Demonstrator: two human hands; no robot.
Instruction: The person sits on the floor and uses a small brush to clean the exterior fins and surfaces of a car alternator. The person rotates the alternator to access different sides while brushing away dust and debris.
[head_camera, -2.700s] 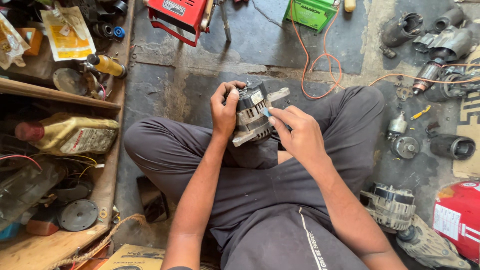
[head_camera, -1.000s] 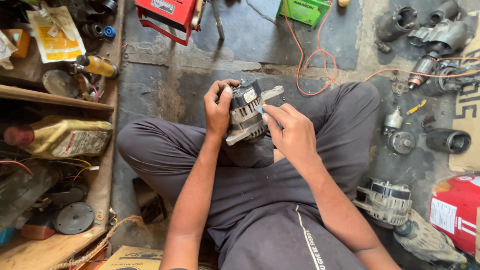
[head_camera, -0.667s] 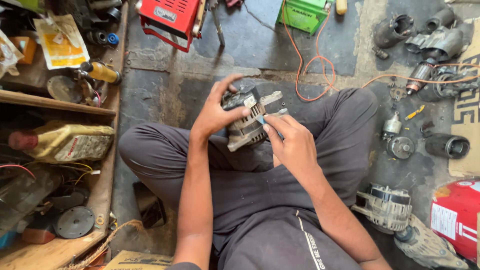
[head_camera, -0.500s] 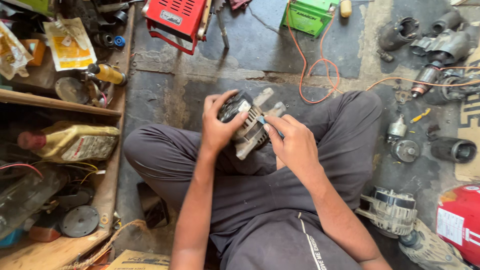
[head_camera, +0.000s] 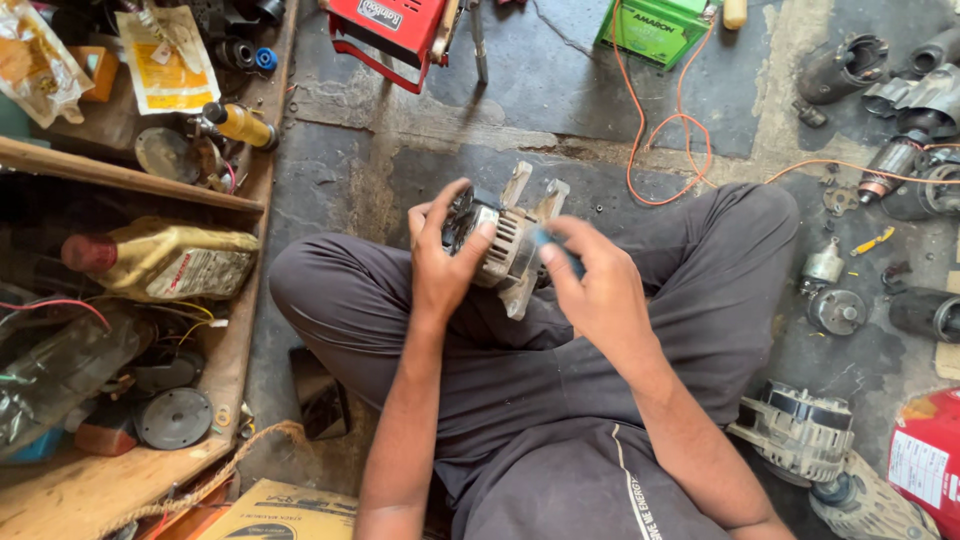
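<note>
I sit cross-legged on a concrete floor. My left hand (head_camera: 445, 262) grips a grey metal alternator (head_camera: 510, 240) held over my lap, fingers wrapped around its left side. My right hand (head_camera: 592, 288) is at the alternator's right side, fingers pinched on a small blue-handled tool (head_camera: 545, 238) that touches the housing. The tool's tip is hidden by my fingers.
Another alternator (head_camera: 800, 432) lies by my right knee. Starter motors and parts (head_camera: 900, 160) are scattered at the right. An orange wire (head_camera: 660, 130) runs to a green battery (head_camera: 655, 28). A red machine (head_camera: 395, 28) stands ahead. Wooden shelves (head_camera: 120, 180) with an oil jug (head_camera: 165, 260) stand left.
My left hand has turned the alternator so its mounting ears point up and away. My right hand stays at its right side with the small tool.
</note>
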